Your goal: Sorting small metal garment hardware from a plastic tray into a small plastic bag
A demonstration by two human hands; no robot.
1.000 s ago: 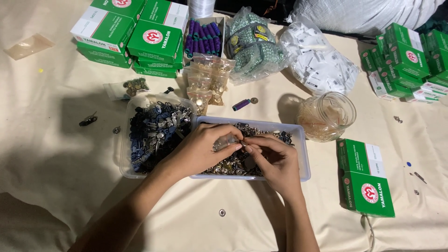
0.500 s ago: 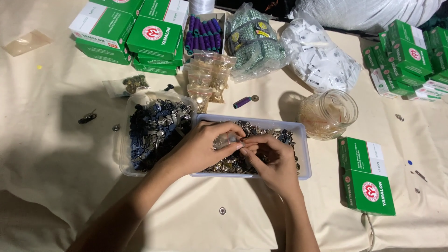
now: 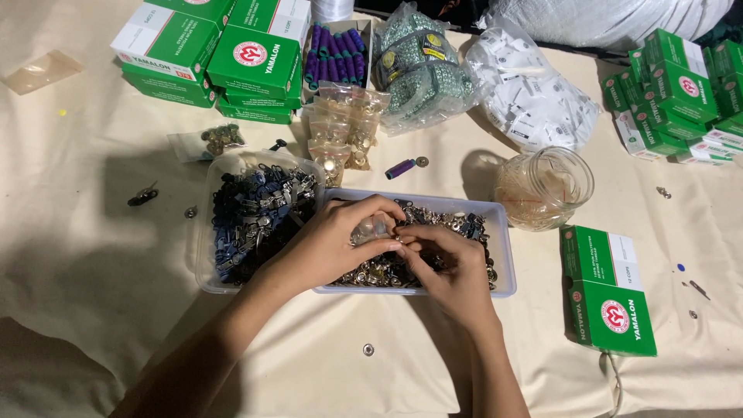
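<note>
The left hand (image 3: 333,240) pinches a small clear packet (image 3: 373,229) between thumb and fingers, its grip closed on the plastic. The right hand (image 3: 449,263) meets it at the packet's mouth, fingertips pinched on something too small to make out. Both work directly above the white tray (image 3: 501,255) of metal snap fasteners (image 3: 457,226), so anything dropped would likely fall back in. Touching the tray's left side sits a clear tub (image 3: 203,240) of dark zipper pulls. Right of the tray stands a glass jar (image 3: 544,188), and beyond the tray lie more filled packets (image 3: 344,124) on the cloth-covered table (image 3: 93,255).
</note>
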